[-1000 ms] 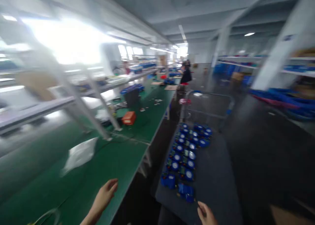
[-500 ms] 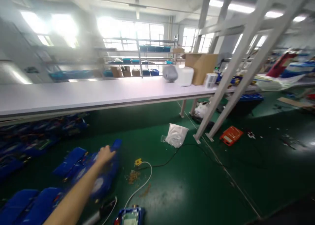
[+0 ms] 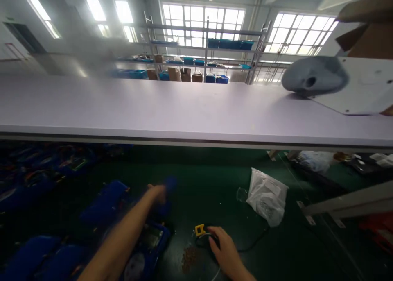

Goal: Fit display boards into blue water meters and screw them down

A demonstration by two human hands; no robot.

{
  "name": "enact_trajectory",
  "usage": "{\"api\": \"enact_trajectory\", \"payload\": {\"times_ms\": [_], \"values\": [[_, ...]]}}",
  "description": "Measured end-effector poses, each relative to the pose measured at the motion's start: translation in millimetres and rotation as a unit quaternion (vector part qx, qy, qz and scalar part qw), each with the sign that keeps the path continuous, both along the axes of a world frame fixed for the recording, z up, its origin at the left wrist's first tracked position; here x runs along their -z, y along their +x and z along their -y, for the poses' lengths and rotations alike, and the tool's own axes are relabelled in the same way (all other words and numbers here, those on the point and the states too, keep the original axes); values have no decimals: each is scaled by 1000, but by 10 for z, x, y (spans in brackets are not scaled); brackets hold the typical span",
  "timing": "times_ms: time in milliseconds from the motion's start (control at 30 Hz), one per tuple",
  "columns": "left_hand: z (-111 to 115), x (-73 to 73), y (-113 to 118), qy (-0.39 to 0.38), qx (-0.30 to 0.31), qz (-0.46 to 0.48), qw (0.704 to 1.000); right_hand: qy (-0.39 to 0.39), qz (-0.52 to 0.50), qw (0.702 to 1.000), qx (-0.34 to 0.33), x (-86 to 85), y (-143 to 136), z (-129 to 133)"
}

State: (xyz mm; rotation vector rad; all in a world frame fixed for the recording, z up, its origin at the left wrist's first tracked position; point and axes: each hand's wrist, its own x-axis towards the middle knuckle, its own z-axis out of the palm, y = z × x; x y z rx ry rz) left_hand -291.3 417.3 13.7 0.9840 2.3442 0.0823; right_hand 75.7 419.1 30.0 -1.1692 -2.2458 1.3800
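My left hand reaches out low on the left, smeared by motion. Its fingers look closed on part of a blue plastic case, which is also blurred. Just below it lies an opened blue device with a small screen and a round pale part. My right hand is low over the floor, thumb and fingers apart around a dark cable. A small yellow piece sits just left of its fingertips. Whether the fingers touch the cable is unclear.
A long white bench crosses in front, above the floor items. A grey-and-white machine stands on its right end. Below are a white plastic bag, more blue cases, brown scraps and a metal leg frame.
The view has turned left and come nearer the bench. My right hand has come into view at the cable beside the yellow piece. My left hand still reaches to the blue case.
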Motion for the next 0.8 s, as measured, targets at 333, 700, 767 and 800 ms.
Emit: {"api": "enact_trajectory", "payload": {"times_ms": [333,700,767,800], "values": [[272,12,498,-25,268,10,963,99,42,994,-13,209,-2173,-752],[358,-249,334,105,251,71,960,81,31,996,-24,306,-2299,-824],[310,-329,271,157,207,78,962,62,17,998,7,262,-2209,-826],[278,-379,245,184,184,83,962,51,7,998,25,227,-2139,-828]]}}
